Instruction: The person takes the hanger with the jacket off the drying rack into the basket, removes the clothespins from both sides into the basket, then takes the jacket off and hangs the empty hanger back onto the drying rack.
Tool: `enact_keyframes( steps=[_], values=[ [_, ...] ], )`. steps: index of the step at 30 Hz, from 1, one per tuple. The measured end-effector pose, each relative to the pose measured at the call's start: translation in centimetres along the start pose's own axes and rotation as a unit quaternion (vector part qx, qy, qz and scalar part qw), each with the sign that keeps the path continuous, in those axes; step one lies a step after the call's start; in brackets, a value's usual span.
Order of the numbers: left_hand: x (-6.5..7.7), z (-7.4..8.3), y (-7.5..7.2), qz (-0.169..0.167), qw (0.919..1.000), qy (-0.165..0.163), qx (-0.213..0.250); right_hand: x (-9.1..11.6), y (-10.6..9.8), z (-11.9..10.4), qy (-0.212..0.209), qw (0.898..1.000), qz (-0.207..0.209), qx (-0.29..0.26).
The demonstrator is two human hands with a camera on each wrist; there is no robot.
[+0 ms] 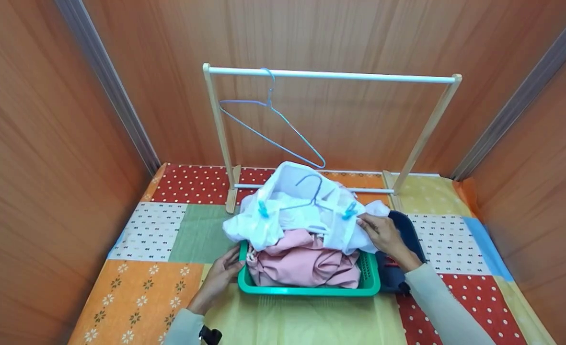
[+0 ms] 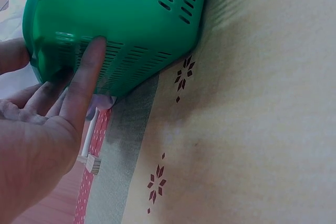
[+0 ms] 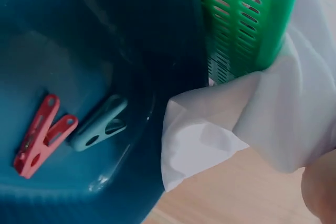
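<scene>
A white garment (image 1: 297, 182) lies heaped over the back of a green basket (image 1: 306, 291), above a pink cloth (image 1: 306, 268). A dark wire hanger (image 1: 315, 201) lies on the white garment, its hook upward. Two blue clothespins, a left one (image 1: 263, 209) and a right one (image 1: 349, 211), sit on the garment at either side of the hanger. My right hand (image 1: 383, 235) pinches the garment's right edge near the right clothespin. My left hand (image 1: 223, 275) holds the basket's left side, thumb at the rim and fingers (image 2: 86, 72) along the outer wall.
Behind the basket stands a rack with a white rail (image 1: 359, 76); a bluish hanger (image 1: 271, 103) hangs near its left end. A dark blue basin (image 3: 173, 51) beside the basket contains a red clothespin (image 3: 42, 137) and a teal clothespin (image 3: 100, 124). Wooden panels (image 1: 28, 167) enclose the patchwork cloth.
</scene>
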State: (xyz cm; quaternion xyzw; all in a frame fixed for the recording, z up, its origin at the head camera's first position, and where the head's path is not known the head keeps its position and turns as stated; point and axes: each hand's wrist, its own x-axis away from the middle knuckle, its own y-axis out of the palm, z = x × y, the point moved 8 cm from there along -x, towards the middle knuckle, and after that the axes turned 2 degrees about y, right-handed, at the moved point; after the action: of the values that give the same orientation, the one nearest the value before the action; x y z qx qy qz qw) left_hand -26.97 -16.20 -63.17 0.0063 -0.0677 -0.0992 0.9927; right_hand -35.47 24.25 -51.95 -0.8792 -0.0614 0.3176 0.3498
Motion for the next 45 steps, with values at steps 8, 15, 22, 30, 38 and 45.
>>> enact_keyframes(
  steps=[8,15,22,30,38,45],
  values=[
    [-0.1,0.0,0.1,0.005,0.9999,-0.008,-0.006,0.7,1.2,1.0,0.012,1.000,-0.022,-0.017],
    [0.0,0.5,0.1,0.010,0.9998,0.002,-0.015,0.7,1.5,1.1,0.008,1.000,-0.019,-0.010],
    [0.5,2.0,-1.3,0.106,0.9885,0.008,-0.108,0.9,1.7,0.8,-0.008,1.000,-0.016,-0.003],
    [2.2,9.0,-3.2,0.281,0.9076,0.171,-0.261,0.8,1.7,0.9,0.008,1.000,-0.028,-0.005],
    [2.3,14.1,2.3,0.139,0.8386,0.372,-0.373,0.9,1.9,1.0,-0.003,0.999,-0.024,-0.022],
    [0.0,13.2,3.2,0.115,0.8143,0.352,-0.447,1.2,2.2,1.1,0.006,1.000,-0.021,-0.002]
  ],
)
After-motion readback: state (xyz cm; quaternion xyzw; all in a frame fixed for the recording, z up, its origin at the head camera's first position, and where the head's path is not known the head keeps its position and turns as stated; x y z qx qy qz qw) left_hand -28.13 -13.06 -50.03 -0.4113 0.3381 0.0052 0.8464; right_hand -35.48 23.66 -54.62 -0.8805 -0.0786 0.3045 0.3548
